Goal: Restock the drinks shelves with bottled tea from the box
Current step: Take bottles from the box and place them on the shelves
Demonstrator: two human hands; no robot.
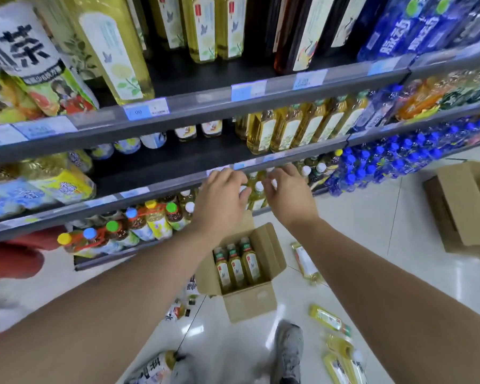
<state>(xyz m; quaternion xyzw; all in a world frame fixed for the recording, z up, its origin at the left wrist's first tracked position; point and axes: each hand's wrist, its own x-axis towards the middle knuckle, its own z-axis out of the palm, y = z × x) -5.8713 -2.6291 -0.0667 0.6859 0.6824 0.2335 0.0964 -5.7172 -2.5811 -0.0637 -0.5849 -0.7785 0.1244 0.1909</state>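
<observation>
Head view, looking down along a drinks shelf unit. Both bare arms reach forward to the edge of a lower shelf [178, 187]. Left hand [222, 198] and right hand [287, 194] lie side by side, nearly touching, fingers curled down over the white caps of yellow tea bottles [257, 192] standing on the shelf beneath. Whether either hand actually clasps a bottle cannot be told; the fingers hide the contact.

Directly below the two hands, on the tiled floor [372, 217], stands the open cardboard box [250, 300], flaps up, with three bottled teas [236, 266] upright in a row along its far side. Right of the box and under the right forearm, further yellow bottles [329, 318] lie loose on the floor. A grey shoe [288, 347] shows below the box.

Above the hands, a row of yellow tea bottles [283, 128] fills the right part of the next shelf; its left part is bare. To the right of the right hand, blue-capped bottles [394, 159] are packed closely. A second cardboard box [466, 206] sits at far right.
</observation>
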